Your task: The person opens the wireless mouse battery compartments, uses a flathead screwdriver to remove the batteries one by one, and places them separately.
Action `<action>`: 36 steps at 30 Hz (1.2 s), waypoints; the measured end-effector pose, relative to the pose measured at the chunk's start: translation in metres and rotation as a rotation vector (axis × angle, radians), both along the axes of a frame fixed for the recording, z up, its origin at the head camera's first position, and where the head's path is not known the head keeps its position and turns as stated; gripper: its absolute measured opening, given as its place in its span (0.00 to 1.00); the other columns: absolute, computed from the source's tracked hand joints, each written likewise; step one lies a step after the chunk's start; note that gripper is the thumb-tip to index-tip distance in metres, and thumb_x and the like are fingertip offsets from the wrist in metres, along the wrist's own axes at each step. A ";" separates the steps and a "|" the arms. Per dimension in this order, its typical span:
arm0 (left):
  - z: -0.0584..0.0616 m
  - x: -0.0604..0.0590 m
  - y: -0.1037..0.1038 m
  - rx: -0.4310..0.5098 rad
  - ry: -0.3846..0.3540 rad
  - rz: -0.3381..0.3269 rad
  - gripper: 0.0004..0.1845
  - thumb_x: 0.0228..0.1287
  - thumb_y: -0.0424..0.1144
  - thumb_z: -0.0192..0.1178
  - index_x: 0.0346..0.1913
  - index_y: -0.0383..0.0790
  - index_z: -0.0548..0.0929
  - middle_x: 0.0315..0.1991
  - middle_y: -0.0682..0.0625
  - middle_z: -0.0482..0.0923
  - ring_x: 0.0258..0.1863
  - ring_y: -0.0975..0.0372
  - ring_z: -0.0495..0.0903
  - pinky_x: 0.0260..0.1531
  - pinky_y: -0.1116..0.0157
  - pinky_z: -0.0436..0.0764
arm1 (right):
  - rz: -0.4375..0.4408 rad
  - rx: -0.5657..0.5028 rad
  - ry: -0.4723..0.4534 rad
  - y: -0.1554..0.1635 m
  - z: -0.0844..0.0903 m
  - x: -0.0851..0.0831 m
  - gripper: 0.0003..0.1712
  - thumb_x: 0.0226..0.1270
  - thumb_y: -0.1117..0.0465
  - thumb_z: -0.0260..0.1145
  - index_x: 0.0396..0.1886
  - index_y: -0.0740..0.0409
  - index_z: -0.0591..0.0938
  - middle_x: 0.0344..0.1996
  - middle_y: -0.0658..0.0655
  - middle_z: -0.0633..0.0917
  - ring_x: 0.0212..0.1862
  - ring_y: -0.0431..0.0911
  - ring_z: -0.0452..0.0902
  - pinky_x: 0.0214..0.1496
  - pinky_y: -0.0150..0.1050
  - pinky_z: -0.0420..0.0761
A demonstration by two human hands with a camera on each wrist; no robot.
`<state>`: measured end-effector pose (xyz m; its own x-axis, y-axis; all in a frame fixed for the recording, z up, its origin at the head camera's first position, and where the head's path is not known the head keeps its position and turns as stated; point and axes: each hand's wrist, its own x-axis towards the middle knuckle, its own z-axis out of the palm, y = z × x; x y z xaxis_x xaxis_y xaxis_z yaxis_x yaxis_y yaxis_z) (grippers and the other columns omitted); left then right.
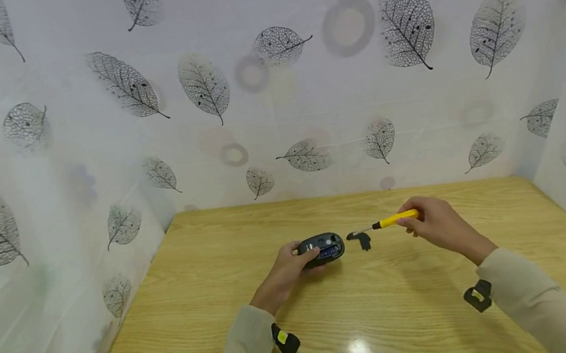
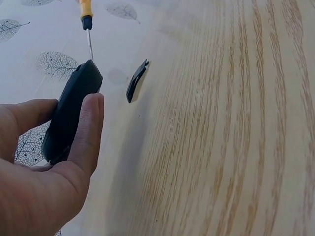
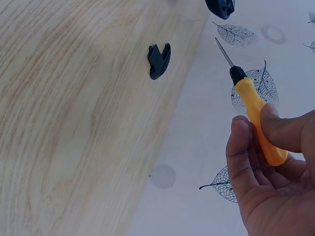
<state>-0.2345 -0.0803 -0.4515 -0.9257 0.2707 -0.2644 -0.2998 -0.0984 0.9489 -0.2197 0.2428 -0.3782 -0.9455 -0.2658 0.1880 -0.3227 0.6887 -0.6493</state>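
Holding mouse point(image 1: 320, 241), left grip point(image 1: 285, 272); white print point(image 1: 310, 247) unreadable; right grip point(image 1: 441, 225): screwdriver point(image 1: 391, 220).

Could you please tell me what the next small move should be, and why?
I would probably bring the yellow screwdriver toward the open compartment of the black mouse: the right hand holds the screwdriver pointed that way but clear of the mouse, the left hand grips the mouse with its underside showing, and what looks like its cover lies on the table.

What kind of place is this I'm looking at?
Probably a screened-off indoor workspace: a wood-grain table, leaf-printed sheeting on three sides, and a held computer mouse and yellow screwdriver.
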 end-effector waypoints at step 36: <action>-0.002 -0.002 0.005 -0.078 0.036 0.008 0.34 0.71 0.36 0.65 0.73 0.26 0.63 0.61 0.31 0.74 0.49 0.50 0.86 0.53 0.59 0.84 | 0.180 0.024 0.008 -0.036 0.019 -0.003 0.09 0.71 0.64 0.68 0.45 0.66 0.85 0.33 0.55 0.85 0.28 0.43 0.76 0.27 0.35 0.80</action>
